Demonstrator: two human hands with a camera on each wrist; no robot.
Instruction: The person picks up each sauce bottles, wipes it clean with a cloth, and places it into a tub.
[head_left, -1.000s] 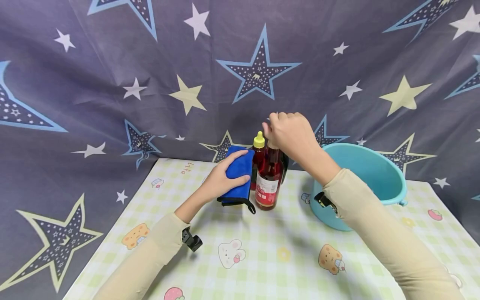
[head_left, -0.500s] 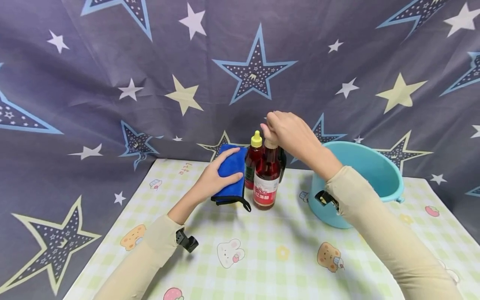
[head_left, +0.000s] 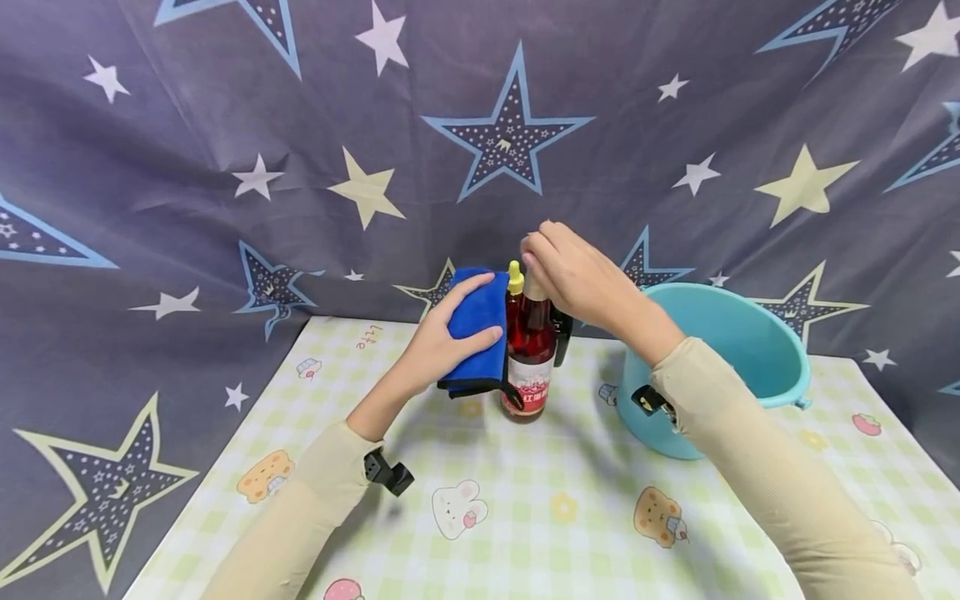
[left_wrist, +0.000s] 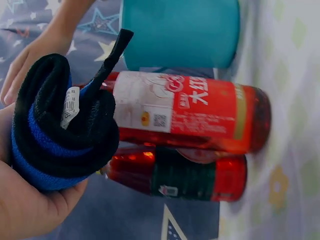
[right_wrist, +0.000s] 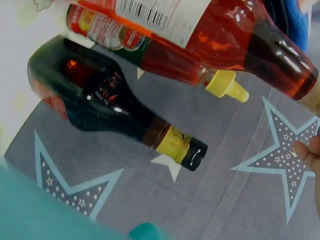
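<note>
My left hand [head_left: 437, 350] grips a folded blue towel [head_left: 482, 310] with black edging and a loop, held up at the left side of a red vinegar bottle [head_left: 531, 343]. In the left wrist view the rolled towel [left_wrist: 55, 170] overlaps the bottle's neck. My right hand [head_left: 581, 271] holds the bottle's pale top from above, with fingers bent over it. The vinegar bottle stands upright, its white and red label [left_wrist: 205, 107] towards me. Behind it, a sauce bottle [right_wrist: 172, 62] with a yellow nozzle cap is mostly hidden by the towel in the head view.
A dark, yellow-necked bottle [right_wrist: 95, 95] stands just right of the vinegar bottle, largely covered in the head view. Further right, under my right forearm, is a turquoise bucket [head_left: 652, 421]. A checked cloth [head_left: 517, 542] covers the table; a star-patterned curtain [head_left: 450, 100] hangs behind.
The towel drew left from the bottles, then came back right and slightly up to overlap the vinegar bottle. My right fingers have shifted at its top, from a tight fist to a looser bend.
</note>
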